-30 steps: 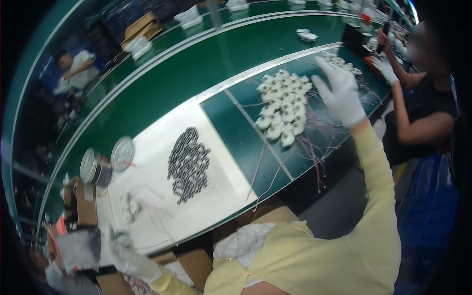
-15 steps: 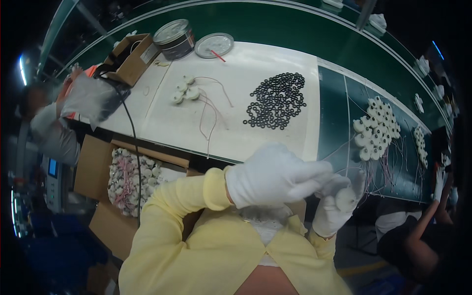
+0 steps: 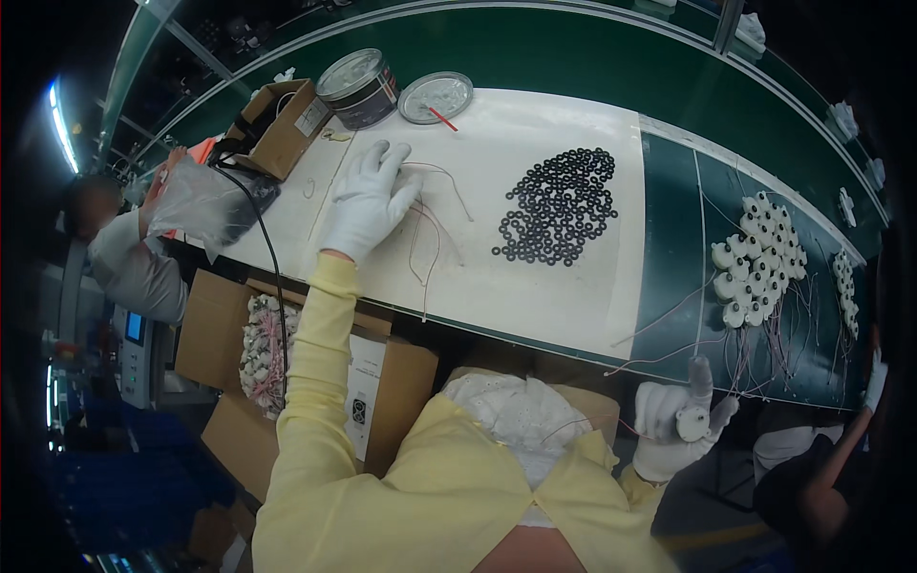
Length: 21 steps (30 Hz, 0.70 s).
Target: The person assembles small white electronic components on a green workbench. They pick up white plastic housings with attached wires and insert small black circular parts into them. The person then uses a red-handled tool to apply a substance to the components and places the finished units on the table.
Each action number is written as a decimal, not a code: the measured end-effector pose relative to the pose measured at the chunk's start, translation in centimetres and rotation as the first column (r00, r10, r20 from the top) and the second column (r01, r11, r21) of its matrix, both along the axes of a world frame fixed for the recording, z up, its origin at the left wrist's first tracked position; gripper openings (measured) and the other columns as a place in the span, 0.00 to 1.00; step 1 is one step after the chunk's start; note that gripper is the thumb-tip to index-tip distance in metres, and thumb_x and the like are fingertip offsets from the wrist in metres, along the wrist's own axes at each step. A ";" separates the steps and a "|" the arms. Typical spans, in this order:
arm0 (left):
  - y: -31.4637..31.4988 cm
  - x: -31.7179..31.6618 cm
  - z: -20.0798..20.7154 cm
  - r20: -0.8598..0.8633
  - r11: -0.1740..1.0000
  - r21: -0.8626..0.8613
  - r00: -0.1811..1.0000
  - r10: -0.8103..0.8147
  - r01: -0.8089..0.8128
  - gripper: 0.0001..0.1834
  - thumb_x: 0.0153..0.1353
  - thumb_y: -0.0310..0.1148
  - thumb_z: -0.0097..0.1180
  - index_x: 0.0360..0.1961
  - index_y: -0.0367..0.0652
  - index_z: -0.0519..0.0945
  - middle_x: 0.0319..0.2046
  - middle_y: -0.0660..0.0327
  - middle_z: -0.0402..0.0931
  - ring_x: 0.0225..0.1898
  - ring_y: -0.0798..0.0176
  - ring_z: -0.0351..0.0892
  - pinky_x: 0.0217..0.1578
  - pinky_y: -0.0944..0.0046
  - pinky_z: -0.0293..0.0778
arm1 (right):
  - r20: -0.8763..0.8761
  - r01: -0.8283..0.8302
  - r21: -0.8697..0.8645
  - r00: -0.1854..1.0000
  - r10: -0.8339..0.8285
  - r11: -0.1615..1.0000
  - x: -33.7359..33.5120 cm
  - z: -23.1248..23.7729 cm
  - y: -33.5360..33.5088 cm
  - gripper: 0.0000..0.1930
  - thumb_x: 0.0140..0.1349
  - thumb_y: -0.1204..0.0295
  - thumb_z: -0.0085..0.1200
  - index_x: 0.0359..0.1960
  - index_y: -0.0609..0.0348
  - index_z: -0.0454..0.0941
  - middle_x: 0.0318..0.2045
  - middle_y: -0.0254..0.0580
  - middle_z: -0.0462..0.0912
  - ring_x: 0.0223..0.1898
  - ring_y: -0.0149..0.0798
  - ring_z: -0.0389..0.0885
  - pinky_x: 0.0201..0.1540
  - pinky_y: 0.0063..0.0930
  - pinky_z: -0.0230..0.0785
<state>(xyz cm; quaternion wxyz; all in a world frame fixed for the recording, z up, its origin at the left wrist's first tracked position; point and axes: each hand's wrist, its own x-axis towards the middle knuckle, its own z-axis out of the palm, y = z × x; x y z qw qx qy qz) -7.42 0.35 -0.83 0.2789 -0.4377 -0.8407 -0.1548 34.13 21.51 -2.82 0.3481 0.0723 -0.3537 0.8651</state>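
In its white glove, my right hand point(image 3: 659, 430) is closed around a round white motor-like part point(image 3: 693, 423), held just off the bench's front edge; a thin pinkish wire trails leftward beside that hand. My left hand point(image 3: 368, 205), also gloved, reaches across the white worktop with its fingers stretched and thumb apart. It covers a small group of similar parts, hidden beneath it, whose pink and white wires point(image 3: 437, 229) show to its right. Black rings point(image 3: 559, 210) lie spread on the white surface, right of my left hand.
White parts with black centres point(image 3: 759, 258) stand grouped on the green mat point(image 3: 669, 258). At the back are a tin point(image 3: 358, 91), its lid point(image 3: 435, 95) and a small carton point(image 3: 272, 129). An open cardboard box point(image 3: 229, 334) stands below the left edge. Co-workers are at both sides.
My left hand has moved from beside my right hand to the parts at the far left, covering them. My right hand keeps its part, which now shows more openly.
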 end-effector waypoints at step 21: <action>-1.8 6.1 1.3 -0.074 0.999 -0.048 0.997 -0.009 0.006 0.09 0.59 0.35 0.66 0.41 0.51 0.83 0.35 0.63 0.80 0.39 0.54 0.80 0.37 0.54 0.76 | -0.023 0.012 1.000 0.686 -0.727 -0.020 -7.7 6.8 5.2 0.12 0.63 0.74 0.65 0.47 0.60 0.83 0.27 0.36 0.83 0.24 0.35 0.78 0.30 0.27 0.70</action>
